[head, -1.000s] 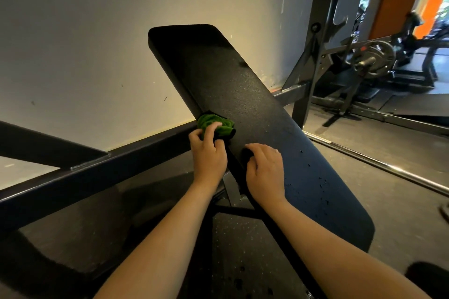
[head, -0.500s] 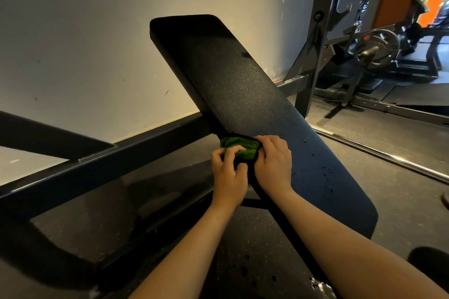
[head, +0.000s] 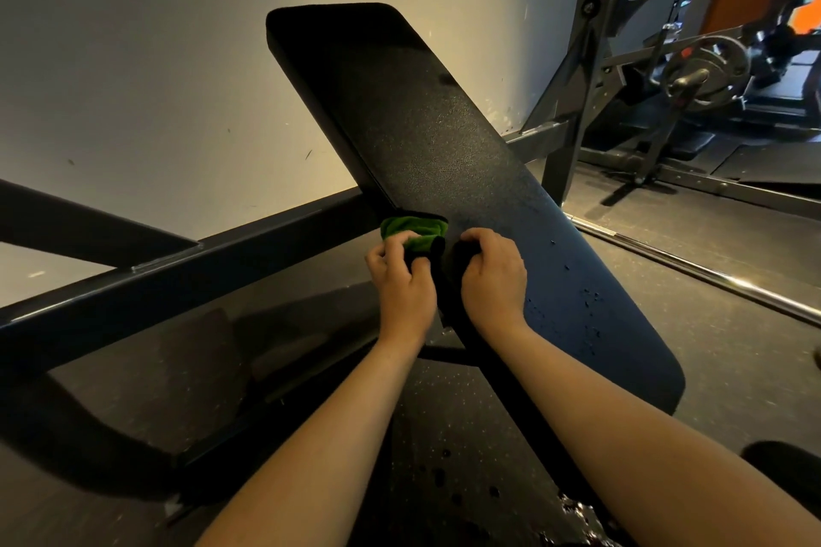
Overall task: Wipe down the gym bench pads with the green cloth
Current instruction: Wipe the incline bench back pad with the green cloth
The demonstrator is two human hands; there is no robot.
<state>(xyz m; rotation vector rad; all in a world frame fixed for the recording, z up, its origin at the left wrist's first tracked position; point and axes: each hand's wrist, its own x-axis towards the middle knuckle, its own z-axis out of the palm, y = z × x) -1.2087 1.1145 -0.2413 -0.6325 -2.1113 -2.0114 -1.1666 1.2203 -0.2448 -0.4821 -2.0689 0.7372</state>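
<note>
Green cloth (head: 413, 231) sat bunched against the left edge of the bench pad (head: 422, 124), gripped in the curled fingers of the left hand (head: 402, 289), at 12 o'clock of its knuckles. Half a second before, both hands were on it; the right hand (head: 493, 280) had since come off toward 3 o'clock, so wiping looked one-handed again. Right fingers lay curled on the pad, grip or rest not discernible; droplets (head: 586, 306) at 4 o'clock unwiped; area beneath the forearms too dark to read.
</note>
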